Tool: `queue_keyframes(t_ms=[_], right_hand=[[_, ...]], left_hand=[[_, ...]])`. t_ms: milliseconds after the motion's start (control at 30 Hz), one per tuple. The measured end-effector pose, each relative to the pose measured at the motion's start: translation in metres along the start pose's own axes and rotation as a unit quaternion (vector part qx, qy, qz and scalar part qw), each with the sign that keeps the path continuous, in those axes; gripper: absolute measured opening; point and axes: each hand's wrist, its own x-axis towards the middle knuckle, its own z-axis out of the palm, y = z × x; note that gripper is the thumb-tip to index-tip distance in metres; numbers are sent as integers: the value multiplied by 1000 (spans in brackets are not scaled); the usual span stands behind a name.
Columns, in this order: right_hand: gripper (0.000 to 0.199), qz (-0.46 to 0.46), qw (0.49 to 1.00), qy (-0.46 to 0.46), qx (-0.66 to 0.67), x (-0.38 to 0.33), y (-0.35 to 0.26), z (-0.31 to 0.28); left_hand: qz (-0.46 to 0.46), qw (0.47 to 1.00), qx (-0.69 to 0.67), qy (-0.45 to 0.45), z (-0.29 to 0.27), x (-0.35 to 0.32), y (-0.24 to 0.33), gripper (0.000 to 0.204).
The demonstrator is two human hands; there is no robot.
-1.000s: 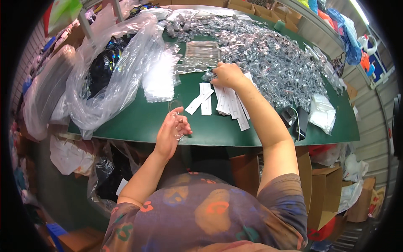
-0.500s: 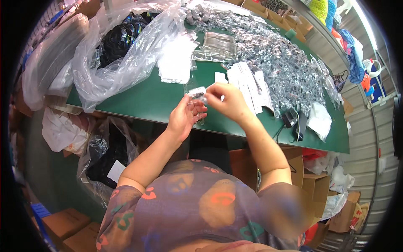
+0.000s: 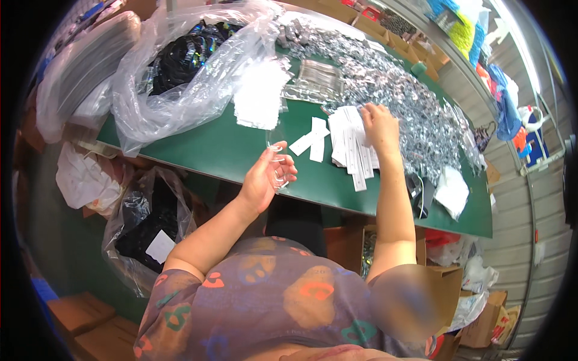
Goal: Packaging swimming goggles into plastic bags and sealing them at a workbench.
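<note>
My left hand (image 3: 263,179) is raised over the near edge of the green table, palm up with curled fingers. A thin, clear plastic strap (image 3: 280,177) loops about those fingers. Farther right, my right hand (image 3: 382,129) reaches to where a stack of white printed card strips (image 3: 346,135) meets a broad heap of small clear packets (image 3: 409,114). Its fingers bend down and together, and whatever lies under the fingertips is hidden. Between the hands, two loose white strips (image 3: 310,141) lie crossed on the table.
A large clear bag (image 3: 135,114) with black shiny goods stands on the table's left. Beside it are a pile of white cards (image 3: 259,99) and flat clear strips (image 3: 316,81). A black device (image 3: 424,198) and white pouch (image 3: 451,192) sit near the right edge. Cardboard boxes (image 3: 81,313) stand below.
My right hand has left my left hand and moved right to the packet heap. The small silvery-white piece between my hands no longer shows there. The view has shifted slightly.
</note>
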Motion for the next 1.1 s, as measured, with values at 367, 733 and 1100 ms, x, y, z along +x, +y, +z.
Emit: queue_keyframes(t_ms=[367,733,1100], right_hand=[[30,-18,889,-172,423,-50,-138,36],[36,-26,953,-141,265,-51,-129,64],[37,-64,952,-134,268,-55,-124,57]], left_hand=[[79,935,341,-65,-14,2,17,66],[366,382,780,335,-89,48,350,38],[310,669,662,135,-36,57,306,31]])
